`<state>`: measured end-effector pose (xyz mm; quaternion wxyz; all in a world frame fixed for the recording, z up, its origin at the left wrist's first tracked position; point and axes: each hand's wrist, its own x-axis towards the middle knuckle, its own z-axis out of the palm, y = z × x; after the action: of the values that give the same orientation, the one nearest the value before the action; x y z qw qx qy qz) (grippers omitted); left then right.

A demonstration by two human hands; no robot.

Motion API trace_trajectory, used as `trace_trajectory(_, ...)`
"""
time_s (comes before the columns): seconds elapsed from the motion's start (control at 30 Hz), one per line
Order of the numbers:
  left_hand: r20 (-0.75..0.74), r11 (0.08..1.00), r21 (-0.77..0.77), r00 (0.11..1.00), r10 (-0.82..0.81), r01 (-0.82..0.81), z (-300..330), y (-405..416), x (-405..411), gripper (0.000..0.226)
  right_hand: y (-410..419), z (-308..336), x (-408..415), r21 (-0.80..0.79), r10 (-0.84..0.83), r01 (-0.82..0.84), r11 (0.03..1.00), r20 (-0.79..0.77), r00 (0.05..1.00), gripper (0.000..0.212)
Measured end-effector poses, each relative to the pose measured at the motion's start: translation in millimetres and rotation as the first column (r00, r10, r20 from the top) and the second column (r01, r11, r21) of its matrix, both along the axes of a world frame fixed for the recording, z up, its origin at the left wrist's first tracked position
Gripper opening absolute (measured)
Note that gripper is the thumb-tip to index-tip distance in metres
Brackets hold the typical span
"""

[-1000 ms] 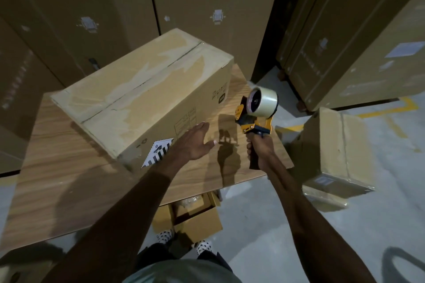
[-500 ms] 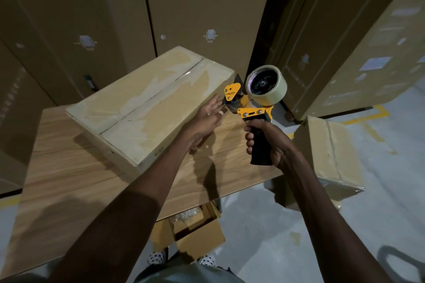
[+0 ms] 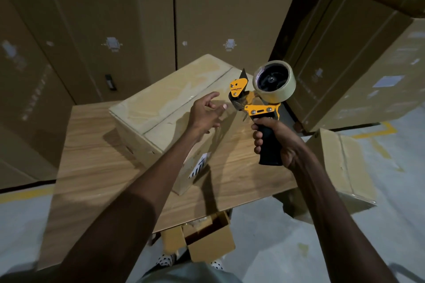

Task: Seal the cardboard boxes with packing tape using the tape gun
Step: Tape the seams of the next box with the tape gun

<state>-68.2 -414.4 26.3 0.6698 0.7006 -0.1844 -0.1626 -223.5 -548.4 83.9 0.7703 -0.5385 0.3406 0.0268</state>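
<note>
Right hand (image 3: 279,142) grips tape gun (image 3: 262,103) handle; left hand (image 3: 204,114) loosely spread, empty, above box (image 3: 161,108).

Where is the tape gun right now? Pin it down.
In the head view, right of centre: the tape gun is held up in the right hand, just right of the left hand, above the cardboard box.
</note>
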Motion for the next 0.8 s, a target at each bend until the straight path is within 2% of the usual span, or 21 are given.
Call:
trace_trajectory(0.27, -0.199, 0.983, -0.103, 0.965, -0.173, 0.155, 9.2, 36.6, 9.9, 0.023, 13.6, 4.5, 7.5, -0.069, -0.013, 0.013, 0.998, -0.006, 1.000, 0.018)
trace_trajectory(0.47, -0.375, 0.980, -0.152, 0.909, -0.181, 0.133, 13.9, 43.5, 25.1, 0.026, 16.8, 5.9, 10.7, -0.071, -0.006, 0.004, 0.997, -0.022, 1.000, 0.019)
trace_trajectory(0.57, -0.454, 0.991, -0.120, 0.885, -0.108, 0.059, 22.2, 39.3, 30.1, 0.036, 19.6, 7.5, 11.7, -0.088, 0.007, -0.009, 0.996, -0.027, 1.000, 0.020)
trace_trajectory(0.73, -0.549, 0.998, -0.010, 0.834, -0.051, 0.055, 32.1, 35.2, 41.0, 0.007, 24.4, 8.7, 9.3, -0.135, 0.036, -0.041, 0.990, -0.046, 0.998, 0.020)
trace_trajectory(0.8, -0.596, 0.996, 0.003, 0.799, -0.071, 0.090, 35.4, 37.0, 48.3, 0.011, 25.9, 8.6, 7.9, -0.158, 0.035, -0.043, 0.987, -0.050, 0.998, 0.019)
